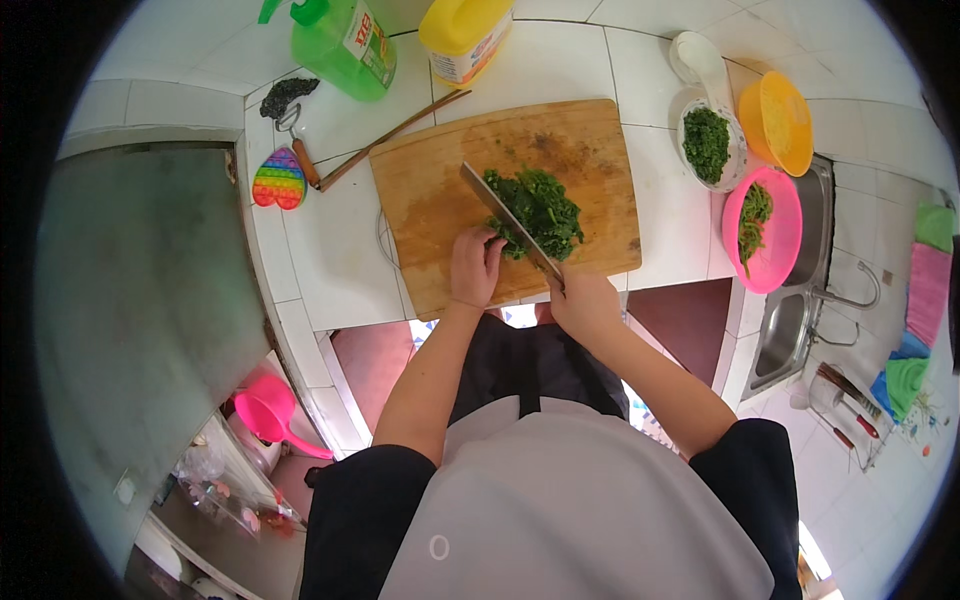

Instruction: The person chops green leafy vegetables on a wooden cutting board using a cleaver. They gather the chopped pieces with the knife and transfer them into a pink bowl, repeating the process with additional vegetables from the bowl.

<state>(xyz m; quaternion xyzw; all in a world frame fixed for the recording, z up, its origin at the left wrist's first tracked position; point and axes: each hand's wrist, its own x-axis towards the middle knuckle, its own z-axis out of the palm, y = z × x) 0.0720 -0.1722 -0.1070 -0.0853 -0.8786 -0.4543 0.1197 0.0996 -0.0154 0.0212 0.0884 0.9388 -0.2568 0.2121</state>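
My right hand (589, 304) grips the handle of a kitchen cleaver (499, 210), whose blade slants away to the upper left across a pile of chopped leafy greens (551, 210). With curled fingers, my left hand (474, 266) holds the near left edge of the pile, close beside the blade. Part of the greens is hidden under the cleaver and my fingers. Both lie on a wooden cutting board (427, 187) set at a slight tilt on the white tiled counter (337, 262).
Beyond the board are wooden chopsticks (397, 135), a peeler (304, 154), a green pump bottle (345, 52) and a yellow jug (465, 37). To the right stand a bowl of chopped greens (706, 146), an orange bowl (776, 124), a pink bowl (780, 240) and a steel sink (780, 337).
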